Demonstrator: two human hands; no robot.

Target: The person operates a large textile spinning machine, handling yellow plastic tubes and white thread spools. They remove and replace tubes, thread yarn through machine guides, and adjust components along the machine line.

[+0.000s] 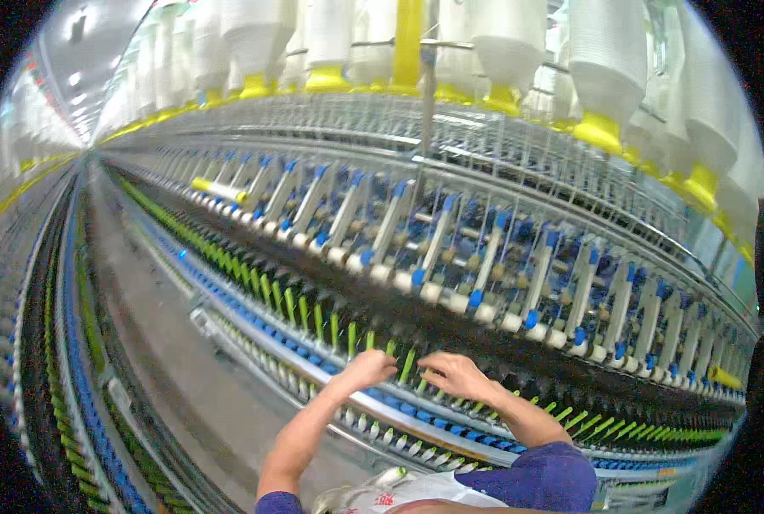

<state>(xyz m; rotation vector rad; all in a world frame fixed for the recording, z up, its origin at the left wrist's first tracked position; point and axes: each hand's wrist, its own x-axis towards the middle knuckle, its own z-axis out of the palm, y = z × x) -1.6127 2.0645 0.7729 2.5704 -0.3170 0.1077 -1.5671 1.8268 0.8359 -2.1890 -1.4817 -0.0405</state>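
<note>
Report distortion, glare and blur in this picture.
Head view: round image, black corners, row of green tubes bending toward the rim; head view: ceiling lights glaring white; head view: white spools look soft, fingertips of left hand and right hand unclear.

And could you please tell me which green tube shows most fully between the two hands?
The green tube in the gap between the left hand and right hand; its nearest neighbours look partly hidden.

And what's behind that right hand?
A dark band shows beyond the right hand, and a green tube stands to its left; whatever lies directly behind the hand is covered.
</note>
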